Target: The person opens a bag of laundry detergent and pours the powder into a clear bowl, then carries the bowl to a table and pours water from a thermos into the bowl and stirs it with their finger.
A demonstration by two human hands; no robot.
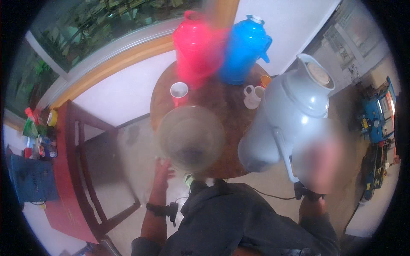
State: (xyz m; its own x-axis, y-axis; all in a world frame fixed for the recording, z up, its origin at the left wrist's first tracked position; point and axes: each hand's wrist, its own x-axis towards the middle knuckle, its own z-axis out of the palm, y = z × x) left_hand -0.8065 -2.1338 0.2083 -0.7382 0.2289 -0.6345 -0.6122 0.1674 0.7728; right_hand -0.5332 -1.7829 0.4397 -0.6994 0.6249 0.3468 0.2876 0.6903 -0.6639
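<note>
A large grey-blue thermos flask (pixel 288 99) with a spout and a pale stopper leans over the right side of a round brown wooden table (pixel 233 124). It looms close to the camera. My right hand (pixel 325 163), heavily blurred, is at its handle and appears to hold it. My left hand (pixel 164 168) hangs beside the table's near left edge, fingers apart, with nothing visible in it. A round, blurred greyish shape (pixel 192 137) covers the tabletop just above that hand; I cannot tell what it is, or whether the hand touches it.
Red (pixel 195 48) and blue (pixel 245 48) thermos flasks stand at the table's back. A red mug (pixel 180 94) and a white mug (pixel 251 101) are nearer. A dark red wooden stand (pixel 69 172) is left, below a window (pixel 105 28). A cord (pixel 272 195) runs between my arms.
</note>
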